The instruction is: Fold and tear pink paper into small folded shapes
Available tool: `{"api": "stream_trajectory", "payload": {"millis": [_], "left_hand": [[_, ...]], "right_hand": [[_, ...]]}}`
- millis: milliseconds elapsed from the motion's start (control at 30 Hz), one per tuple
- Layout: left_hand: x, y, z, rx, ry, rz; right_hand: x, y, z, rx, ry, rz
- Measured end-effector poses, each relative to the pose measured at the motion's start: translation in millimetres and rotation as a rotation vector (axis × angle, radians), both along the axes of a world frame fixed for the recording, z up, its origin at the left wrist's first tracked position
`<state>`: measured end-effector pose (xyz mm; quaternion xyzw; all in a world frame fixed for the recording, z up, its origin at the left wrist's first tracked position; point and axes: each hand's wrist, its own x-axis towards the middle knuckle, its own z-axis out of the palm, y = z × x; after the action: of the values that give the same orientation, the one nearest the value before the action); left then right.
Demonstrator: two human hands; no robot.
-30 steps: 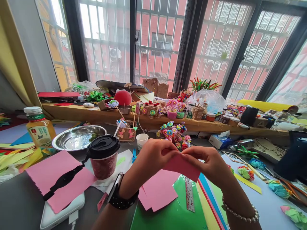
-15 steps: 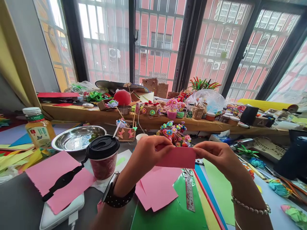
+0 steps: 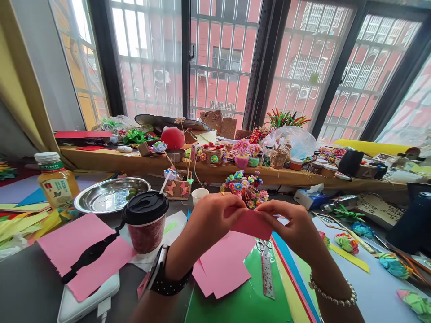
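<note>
Fingers (image 3: 235, 201) of my left hand (image 3: 212, 213) and right hand (image 3: 292, 218) pinch pink paper (image 3: 255, 226); uneven tugging could crumple it, or a swing topple the cup (image 3: 147, 233) at nine o'clock.

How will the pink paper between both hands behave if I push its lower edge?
The pink paper is probably light: the left hand and right hand only pinch its upper part. Its lower edge hangs free, so it would likely swing or bend rather than resist.

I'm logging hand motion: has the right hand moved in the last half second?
Yes: judged against the ruler, the right hand has shifted left, closer to the left hand.
</note>
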<state>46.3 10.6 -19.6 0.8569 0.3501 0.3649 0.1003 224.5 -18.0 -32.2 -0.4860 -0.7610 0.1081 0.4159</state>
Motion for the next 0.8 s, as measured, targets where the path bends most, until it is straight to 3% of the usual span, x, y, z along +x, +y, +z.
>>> {"api": "stream_trajectory", "payload": {"millis": [167,333,467,667,800], "left_hand": [[-2,-1,-3.6,0.036,0.105,-0.035],[-9,-2,-1.9,0.062,0.185,-0.059],[-16,0,1.1,0.061,0.178,-0.049],[-26,4,3.3,0.091,0.202,0.037],[-26,7,3.0,0.159,0.182,0.222]], "right_hand": [[-3,-4,-1.7,0.088,-0.116,0.011],[0,-7,1.3,0.087,-0.161,0.062],[7,-9,4.2,0.099,-0.172,0.026],[21,-6,4.8,0.109,-0.198,-0.030],[28,-2,4.6,0.152,-0.239,-0.088]]}}
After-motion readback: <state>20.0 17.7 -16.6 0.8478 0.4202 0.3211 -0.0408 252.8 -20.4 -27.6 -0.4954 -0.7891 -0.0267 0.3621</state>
